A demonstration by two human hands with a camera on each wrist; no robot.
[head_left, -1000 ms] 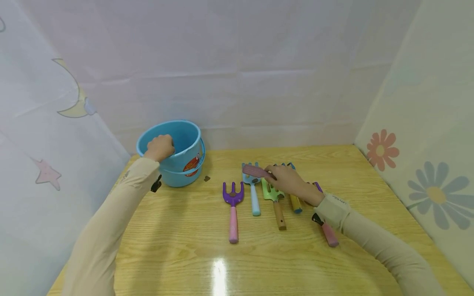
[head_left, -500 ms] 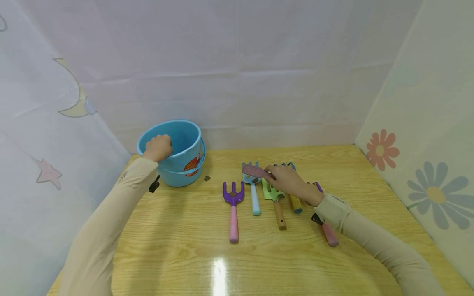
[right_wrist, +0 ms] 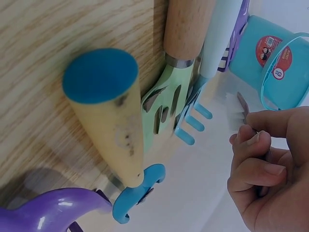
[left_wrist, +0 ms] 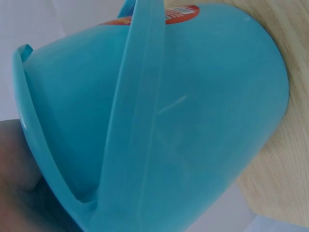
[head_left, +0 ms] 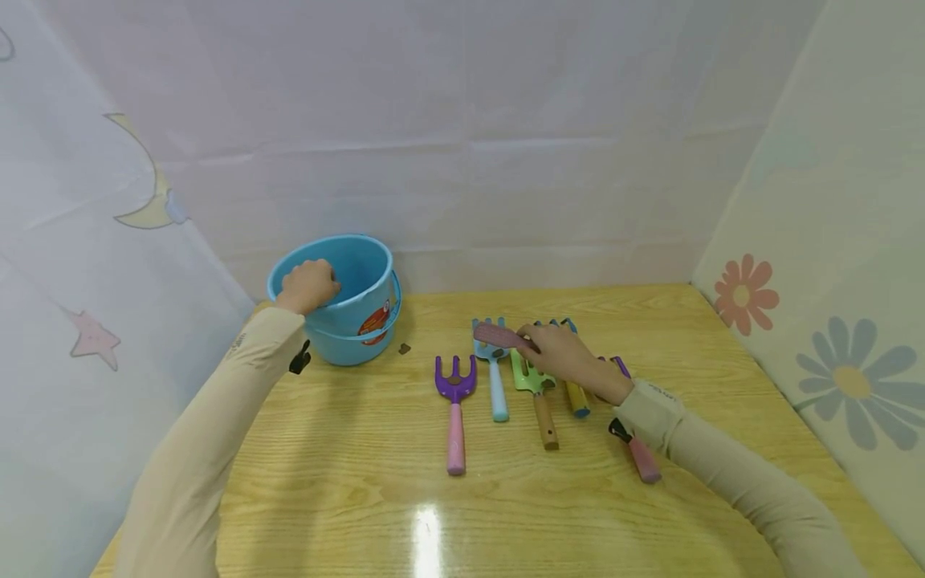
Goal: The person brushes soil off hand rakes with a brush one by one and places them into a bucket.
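Head | 1 bucket [head_left: 341, 318] | left hand [head_left: 309, 285]: grip unclear | right hand [head_left: 562, 351]: clamps 1 tool [head_left: 497, 335] | 5 tabletop tools [head_left: 455, 392]

Left grip [head_left: 308, 286]: fingertips are hiding inside the bucket [head_left: 340, 353]; the left wrist view's edge is cropping this hand. Bucket: near wall and left grip are concealing its floor; label [head_left: 376, 323] is carrying print too small to read. Brush [head_left: 499, 335]: right grip [head_left: 560, 351] is covering its handle. Yellow tool [head_left: 577, 397]: right grip is masking its middle. Both sleeves [head_left: 730, 466]: bottom edge is cutting them. Brown speck [head_left: 404, 348]: showing too small to identify.
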